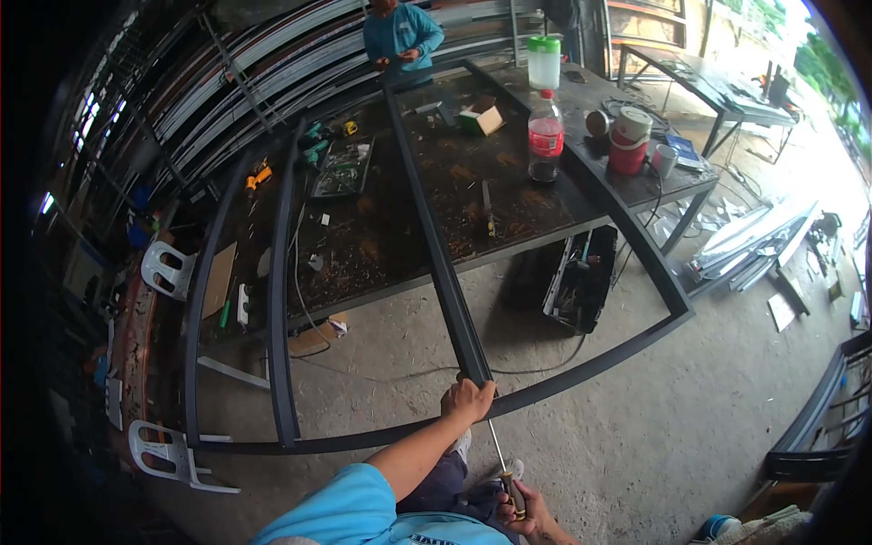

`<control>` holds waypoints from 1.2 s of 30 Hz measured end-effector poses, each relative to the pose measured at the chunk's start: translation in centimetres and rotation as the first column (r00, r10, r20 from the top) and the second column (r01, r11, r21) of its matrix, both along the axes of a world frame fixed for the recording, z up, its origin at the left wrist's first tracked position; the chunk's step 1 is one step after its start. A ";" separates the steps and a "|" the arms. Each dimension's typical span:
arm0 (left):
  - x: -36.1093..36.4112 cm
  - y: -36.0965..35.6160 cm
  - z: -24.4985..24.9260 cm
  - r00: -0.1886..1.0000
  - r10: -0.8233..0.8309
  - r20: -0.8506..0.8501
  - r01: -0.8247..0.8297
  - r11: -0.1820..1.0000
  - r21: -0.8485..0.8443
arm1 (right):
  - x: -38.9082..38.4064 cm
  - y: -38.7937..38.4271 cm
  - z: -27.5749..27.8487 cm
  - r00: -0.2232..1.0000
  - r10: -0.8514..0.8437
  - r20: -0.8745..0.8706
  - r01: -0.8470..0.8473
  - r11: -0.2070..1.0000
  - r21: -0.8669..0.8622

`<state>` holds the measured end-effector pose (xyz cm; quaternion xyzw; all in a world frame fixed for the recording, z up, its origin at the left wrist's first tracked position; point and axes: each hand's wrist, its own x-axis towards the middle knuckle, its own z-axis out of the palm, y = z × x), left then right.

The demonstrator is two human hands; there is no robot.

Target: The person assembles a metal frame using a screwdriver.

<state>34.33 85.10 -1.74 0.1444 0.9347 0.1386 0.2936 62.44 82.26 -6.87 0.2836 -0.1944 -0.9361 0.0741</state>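
A large dark metal frame (581, 365) with several bars rests across the workbench and juts out over its front edge toward me. My left hand (468, 400) is wrapped round a middle bar where it meets the frame's near rail. Lower down, my right hand (522, 510) grips the handle of a long-shafted screwdriver (496, 445). Its shaft points up to the near rail just below my left hand; the tip is hidden by the rail.
The workbench (363, 241) carries a tool tray (343, 168), an orange drill (259, 174), a bottle (545, 136) and a red jug (629, 141). A black toolbox (583, 282) sits on the floor beneath. Across the bench stands a person (400, 41). White chairs (163, 454) are at left, metal scraps (758, 236) at right.
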 end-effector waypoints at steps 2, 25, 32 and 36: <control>-0.1 0.2 0.6 1.000 0.010 -0.005 -0.011 1.000 -0.023 | -0.4 -0.1 0.8 0.999 -0.029 -0.044 0.028 0.999 -0.026; 1.1 0.7 0.0 0.986 -0.077 -0.145 0.079 0.997 0.009 | -0.1 0.5 1.1 1.000 0.021 -0.020 -0.012 0.920 0.391; 0.2 0.4 -1.9 0.997 -0.034 -0.067 0.035 0.999 0.014 | 0.4 1.5 3.1 0.992 0.069 0.104 -0.116 0.820 0.560; 0.1 0.3 -2.6 0.997 -0.009 -0.071 0.013 0.999 0.052 | 0.5 -0.2 4.9 0.939 -0.189 0.288 -0.299 -0.033 0.954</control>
